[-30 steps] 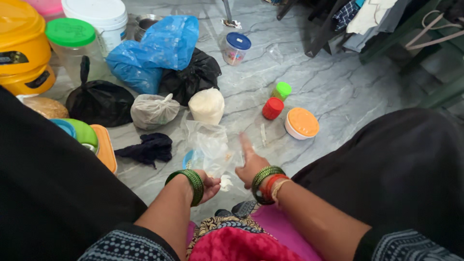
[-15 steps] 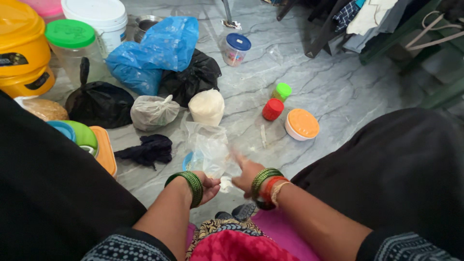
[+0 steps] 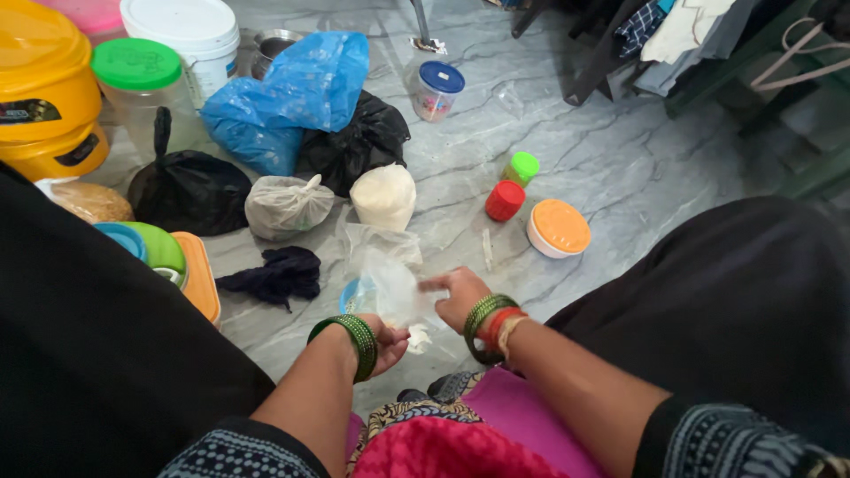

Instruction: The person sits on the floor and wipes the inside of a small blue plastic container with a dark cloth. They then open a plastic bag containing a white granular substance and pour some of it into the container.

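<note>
The left hand (image 3: 387,341) gripped the bottom of a clear plastic bag (image 3: 390,288), fingers curled shut around its gathered end, where a little white stuff showed. The bag stood up from that fist above the grey marble floor (image 3: 620,168), just in front of the person's lap, with a small blue lid (image 3: 352,294) on the floor behind it.

A second before, the right hand (image 3: 458,296) had its forefinger stretched straight out, pointing away across the floor. By now that finger had folded in and the hand had swung left, its fingertips pressed against the bag's side, apparently pinching the film, though blur hid the exact hold. The bag had also drawn narrower and more upright than it stood a second before. So both hands had come to work on the bag together.

Nearby things lay unmoved: the white bagged lump (image 3: 383,196), the red-capped jar (image 3: 505,200), the orange-lidded tub (image 3: 558,227), and the dark cloth (image 3: 274,274).
</note>
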